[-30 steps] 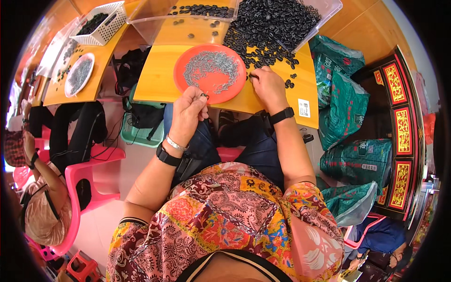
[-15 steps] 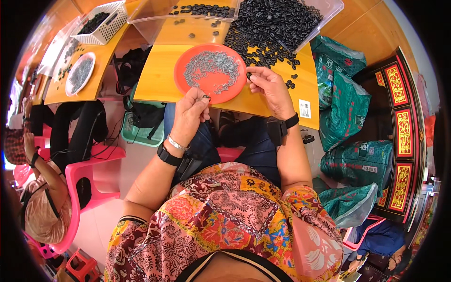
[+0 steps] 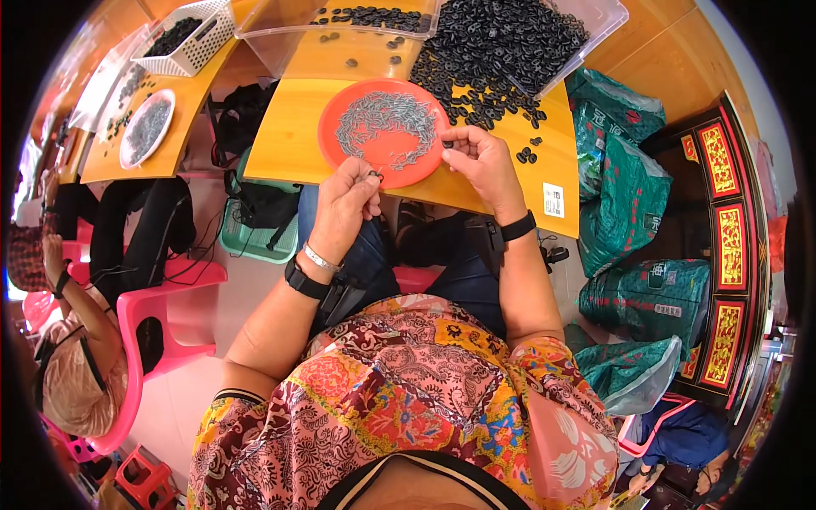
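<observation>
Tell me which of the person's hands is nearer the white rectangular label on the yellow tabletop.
Right. The right hand is left of the label; the left hand is farther left, by the near edge of the round red plate.

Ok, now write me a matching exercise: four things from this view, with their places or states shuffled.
Things:
1. red plate
2. white basket
3. right hand
4. green bags

Places or states:
A. at upper left, with black contents
B. right of the yellow table
C. bearing grey pieces
D. pinching a small black piece

Pairs: 1-C, 2-A, 3-D, 4-B
</observation>
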The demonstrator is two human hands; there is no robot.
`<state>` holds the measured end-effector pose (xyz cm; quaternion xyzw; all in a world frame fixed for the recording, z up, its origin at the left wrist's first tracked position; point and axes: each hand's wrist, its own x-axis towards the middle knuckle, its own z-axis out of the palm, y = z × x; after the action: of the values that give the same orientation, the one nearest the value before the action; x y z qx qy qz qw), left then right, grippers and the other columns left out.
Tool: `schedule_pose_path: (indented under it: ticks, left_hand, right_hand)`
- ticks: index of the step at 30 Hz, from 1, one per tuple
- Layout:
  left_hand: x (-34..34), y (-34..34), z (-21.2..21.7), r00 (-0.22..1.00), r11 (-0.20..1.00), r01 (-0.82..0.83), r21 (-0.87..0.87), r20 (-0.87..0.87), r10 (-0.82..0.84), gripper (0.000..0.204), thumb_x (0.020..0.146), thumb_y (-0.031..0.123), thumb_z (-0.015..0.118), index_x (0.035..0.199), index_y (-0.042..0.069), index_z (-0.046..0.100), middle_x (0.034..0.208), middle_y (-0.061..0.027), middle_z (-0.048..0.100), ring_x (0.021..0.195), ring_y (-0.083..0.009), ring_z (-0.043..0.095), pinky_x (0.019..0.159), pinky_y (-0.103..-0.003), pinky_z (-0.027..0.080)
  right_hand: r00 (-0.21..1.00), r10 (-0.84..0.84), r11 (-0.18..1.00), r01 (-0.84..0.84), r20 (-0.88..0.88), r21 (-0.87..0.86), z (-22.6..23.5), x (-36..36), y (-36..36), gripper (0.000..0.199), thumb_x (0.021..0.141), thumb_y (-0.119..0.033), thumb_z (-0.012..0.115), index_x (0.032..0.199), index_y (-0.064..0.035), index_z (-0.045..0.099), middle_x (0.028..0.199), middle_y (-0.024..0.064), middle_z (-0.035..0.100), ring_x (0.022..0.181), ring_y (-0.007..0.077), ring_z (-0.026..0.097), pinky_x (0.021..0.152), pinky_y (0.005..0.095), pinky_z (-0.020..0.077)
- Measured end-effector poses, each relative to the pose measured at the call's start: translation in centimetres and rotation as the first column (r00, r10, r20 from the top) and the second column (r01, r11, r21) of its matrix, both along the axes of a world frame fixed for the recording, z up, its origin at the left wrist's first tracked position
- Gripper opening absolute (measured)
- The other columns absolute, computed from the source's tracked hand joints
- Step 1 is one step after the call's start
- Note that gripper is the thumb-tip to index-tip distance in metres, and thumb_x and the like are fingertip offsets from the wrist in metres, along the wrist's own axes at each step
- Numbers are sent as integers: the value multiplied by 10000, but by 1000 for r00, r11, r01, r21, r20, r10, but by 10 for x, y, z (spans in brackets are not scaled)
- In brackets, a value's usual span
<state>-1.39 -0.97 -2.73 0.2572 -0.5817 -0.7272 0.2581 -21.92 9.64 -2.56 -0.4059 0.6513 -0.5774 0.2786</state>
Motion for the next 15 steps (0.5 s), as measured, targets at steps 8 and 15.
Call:
schedule_pose_path:
  ticks: [8, 15]
  left_hand:
    - [1, -1, -1, 999, 999, 35, -15, 17, -35, 105, 887, 147, 491, 835, 58, 507, 648, -6, 530, 542, -88, 514, 500, -196, 381]
    - [1, 0, 2, 999, 999, 34, -31, 33, -33, 100, 887, 140, 486, 837, 56, 508, 641, -9, 531, 541, -87, 512, 506, -195, 380]
  right_hand:
    - [997, -68, 997, 66, 46, 45, -5, -12, 2, 176, 854, -84, 621, 1012, -7, 629, 788, -1, 614, 644, 41, 546, 579, 172, 453]
    - [850, 12, 998, 25, 526, -63, -6, -18, 7, 244, 901, -92, 565, 1122, 11, 583, 888, 68, 656, 708, 90, 624, 638, 203, 529]
